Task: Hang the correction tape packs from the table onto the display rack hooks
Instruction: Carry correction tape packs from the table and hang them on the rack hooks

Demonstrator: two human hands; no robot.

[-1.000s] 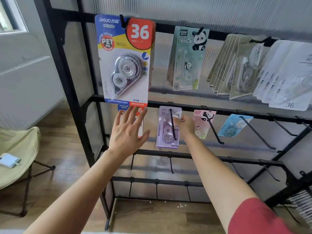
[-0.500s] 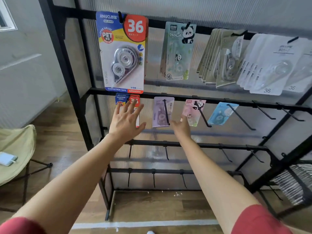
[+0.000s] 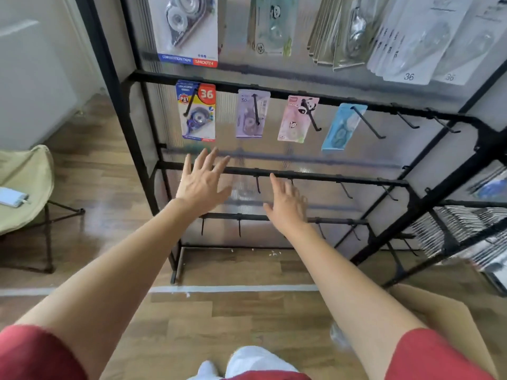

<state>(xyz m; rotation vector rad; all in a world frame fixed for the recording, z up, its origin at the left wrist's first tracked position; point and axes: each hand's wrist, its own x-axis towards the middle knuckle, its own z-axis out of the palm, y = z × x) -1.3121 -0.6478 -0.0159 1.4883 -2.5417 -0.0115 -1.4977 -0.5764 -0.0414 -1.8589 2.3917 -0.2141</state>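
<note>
**Both hands open before the rack, four packs on the upper rail**

The left hand (image 3: 201,185) is raised with its fingers straight and spread, gripping nothing. Its fingertips reach just under the blue-and-red pack (image 3: 197,113) without touching it. The right hand (image 3: 286,204) is also flat and spread, with its back to the camera. It sits lower and to the right, in front of the middle rail (image 3: 365,180) of the display rack (image 3: 115,86) (blur softens its fingers, but nothing shows in its grasp).

Four correction tape packs hang along the upper rail (image 3: 277,92), one to a hook. From the left they are the blue-and-red pack marked 36, a lilac pack (image 3: 248,119), a pink panda pack (image 3: 293,124) and a light-blue pack (image 3: 338,130). The light-blue one hangs tilted. Further right on that rail, black hooks (image 3: 407,122) stick out toward the camera.

More packs hang above, their tops cut off by the frame edge. These are a large pack labelled SMOOTH (image 3: 189,48), a pale green pack (image 3: 270,28), a fanned bunch of grey packs (image 3: 340,37) and white packs marked 36 (image 3: 417,48).

To the left stands a folding chair (image 3: 30,174) with a pale fabric seat, and a small white object (image 3: 12,197) lies on it. The wooden floor (image 3: 247,316) carries a white line (image 3: 233,288) just in front of the rack's foot. A brown cardboard sheet (image 3: 450,322) lies at lower right. Both arms end in red sleeves (image 3: 35,355).
</note>
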